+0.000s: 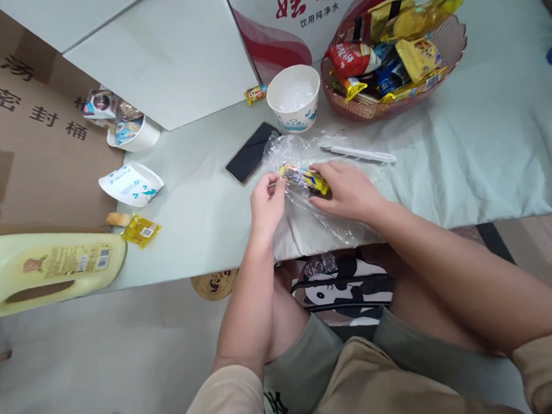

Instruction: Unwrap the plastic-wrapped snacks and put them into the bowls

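A small yellow and blue snack packet [297, 176] lies lengthwise between my hands, over a crumpled clear plastic bag [338, 221]. The thumb and fingers of my left hand [267, 201] pinch its left end. My right hand [350, 189] grips the right end, with fingers curled over the top and the thumb below. Just beyond my right hand is a white utility knife [360, 154]. A dark phone [252, 153] rests to the upper left of the packet. Behind the packet stands a white paper bowl [294, 98] with clear plastic inside.
A pink basket [392, 107] of packaged snacks stands back right, before a white and red carton [311, 34]. Leftward are a tipped paper bowl [130, 182], a yellow packet [141, 230], a bowl of snacks [136, 140] and a pale yellow jug [48, 267] at the table edge.
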`<action>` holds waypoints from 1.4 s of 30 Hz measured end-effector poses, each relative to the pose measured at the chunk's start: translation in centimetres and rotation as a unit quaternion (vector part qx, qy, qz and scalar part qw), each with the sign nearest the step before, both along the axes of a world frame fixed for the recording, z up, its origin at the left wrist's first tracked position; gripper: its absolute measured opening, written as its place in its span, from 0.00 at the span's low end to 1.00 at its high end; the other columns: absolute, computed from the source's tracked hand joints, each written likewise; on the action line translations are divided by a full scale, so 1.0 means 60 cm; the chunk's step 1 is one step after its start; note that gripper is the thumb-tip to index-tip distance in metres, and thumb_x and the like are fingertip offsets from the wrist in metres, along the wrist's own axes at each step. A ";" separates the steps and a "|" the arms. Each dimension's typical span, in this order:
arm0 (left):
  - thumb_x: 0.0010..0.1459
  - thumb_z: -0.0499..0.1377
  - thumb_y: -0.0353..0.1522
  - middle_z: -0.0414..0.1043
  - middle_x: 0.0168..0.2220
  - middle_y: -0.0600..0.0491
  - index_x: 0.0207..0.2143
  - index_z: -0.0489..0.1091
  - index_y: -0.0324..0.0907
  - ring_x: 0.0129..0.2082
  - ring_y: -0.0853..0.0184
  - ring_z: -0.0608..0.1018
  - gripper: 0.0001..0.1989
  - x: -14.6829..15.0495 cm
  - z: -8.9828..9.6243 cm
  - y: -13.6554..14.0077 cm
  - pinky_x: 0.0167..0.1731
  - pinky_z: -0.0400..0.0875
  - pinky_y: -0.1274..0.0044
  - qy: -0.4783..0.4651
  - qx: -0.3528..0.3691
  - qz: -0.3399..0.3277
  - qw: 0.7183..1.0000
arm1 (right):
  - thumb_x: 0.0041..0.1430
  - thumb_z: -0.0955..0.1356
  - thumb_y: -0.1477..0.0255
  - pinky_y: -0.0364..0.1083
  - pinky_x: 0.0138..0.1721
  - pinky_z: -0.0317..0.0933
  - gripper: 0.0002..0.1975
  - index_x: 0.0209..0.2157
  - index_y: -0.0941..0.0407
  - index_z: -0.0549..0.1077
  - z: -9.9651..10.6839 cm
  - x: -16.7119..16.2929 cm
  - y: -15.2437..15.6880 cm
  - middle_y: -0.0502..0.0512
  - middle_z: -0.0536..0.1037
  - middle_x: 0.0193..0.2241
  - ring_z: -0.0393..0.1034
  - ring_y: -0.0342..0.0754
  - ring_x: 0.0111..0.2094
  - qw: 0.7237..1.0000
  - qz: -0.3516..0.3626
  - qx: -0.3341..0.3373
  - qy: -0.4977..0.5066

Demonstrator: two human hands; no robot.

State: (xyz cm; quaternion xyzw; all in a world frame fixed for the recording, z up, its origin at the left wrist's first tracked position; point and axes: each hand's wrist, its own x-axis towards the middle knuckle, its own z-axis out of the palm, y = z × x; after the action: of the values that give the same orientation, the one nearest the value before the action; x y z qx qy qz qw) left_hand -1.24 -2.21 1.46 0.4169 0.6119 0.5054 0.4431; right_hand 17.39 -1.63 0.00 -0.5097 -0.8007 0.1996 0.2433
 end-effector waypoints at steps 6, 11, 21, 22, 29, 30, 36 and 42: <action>0.60 0.63 0.31 0.79 0.38 0.52 0.32 0.69 0.44 0.40 0.63 0.83 0.05 0.015 0.033 -0.001 0.42 0.77 0.71 -0.289 -0.056 -0.056 0.954 | 0.53 0.71 0.64 0.56 0.43 0.67 0.39 0.65 0.54 0.62 -0.004 -0.005 0.003 0.62 0.81 0.45 0.76 0.62 0.42 0.991 -0.028 -0.078 0.107; 0.58 0.61 0.30 0.78 0.33 0.53 0.31 0.67 0.44 0.34 0.64 0.83 0.04 -0.001 0.044 0.007 0.35 0.77 0.73 -0.337 -0.083 -0.016 0.938 | 0.53 0.70 0.61 0.56 0.45 0.68 0.26 0.53 0.55 0.71 -0.001 0.007 0.018 0.60 0.80 0.42 0.75 0.57 0.41 0.956 -0.037 -0.150 0.247; 0.49 0.56 0.27 0.64 0.18 0.61 0.25 0.62 0.42 0.15 0.76 0.71 0.04 -0.026 0.027 0.032 0.15 0.57 0.84 -0.358 -0.102 0.193 0.908 | 0.56 0.71 0.58 0.51 0.36 0.69 0.22 0.51 0.50 0.71 0.030 0.049 0.042 0.53 0.76 0.37 0.73 0.51 0.34 0.914 -0.176 -0.081 0.357; 0.49 0.56 0.28 0.64 0.18 0.61 0.25 0.62 0.42 0.15 0.76 0.70 0.04 -0.025 0.028 0.032 0.15 0.58 0.85 -0.362 -0.105 0.188 0.907 | 0.58 0.70 0.56 0.52 0.36 0.69 0.22 0.51 0.49 0.70 0.035 0.056 0.058 0.54 0.77 0.39 0.74 0.51 0.36 0.901 -0.177 -0.074 0.390; 0.47 0.57 0.29 0.64 0.17 0.63 0.25 0.62 0.43 0.14 0.76 0.70 0.04 -0.014 0.041 0.036 0.15 0.59 0.85 -0.352 -0.116 0.166 0.914 | 0.65 0.59 0.45 0.57 0.42 0.73 0.25 0.50 0.47 0.70 0.033 0.115 0.171 0.62 0.77 0.46 0.76 0.58 0.50 0.895 -0.150 -0.045 0.418; 0.47 0.57 0.28 0.63 0.17 0.63 0.25 0.62 0.43 0.14 0.76 0.70 0.04 -0.014 0.041 0.038 0.15 0.58 0.85 -0.352 -0.116 0.166 0.914 | 0.64 0.61 0.44 0.58 0.42 0.73 0.25 0.51 0.47 0.71 0.029 0.121 0.176 0.62 0.77 0.46 0.76 0.59 0.50 0.914 -0.140 -0.023 0.380; 0.49 0.56 0.28 0.64 0.17 0.62 0.25 0.62 0.43 0.14 0.76 0.70 0.04 -0.009 0.038 0.042 0.15 0.59 0.85 -0.355 -0.120 0.161 0.913 | 0.65 0.65 0.56 0.54 0.35 0.71 0.20 0.55 0.48 0.67 0.017 0.118 0.181 0.58 0.79 0.38 0.78 0.55 0.39 0.899 -0.184 -0.024 0.396; 0.48 0.59 0.28 0.65 0.18 0.62 0.25 0.62 0.43 0.15 0.76 0.71 0.06 -0.012 0.030 0.034 0.16 0.60 0.84 -0.337 -0.105 0.158 0.922 | 0.60 0.68 0.71 0.47 0.26 0.61 0.40 0.69 0.49 0.46 0.036 0.098 0.156 0.49 0.74 0.27 0.69 0.46 0.22 0.840 -0.341 0.024 0.422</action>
State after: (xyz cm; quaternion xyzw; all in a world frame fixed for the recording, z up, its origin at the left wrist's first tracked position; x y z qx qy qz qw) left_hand -1.98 -0.14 3.28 0.0711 0.5340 0.6123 0.5787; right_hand 23.30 7.76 2.14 -0.6111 -0.4006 0.2801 0.6226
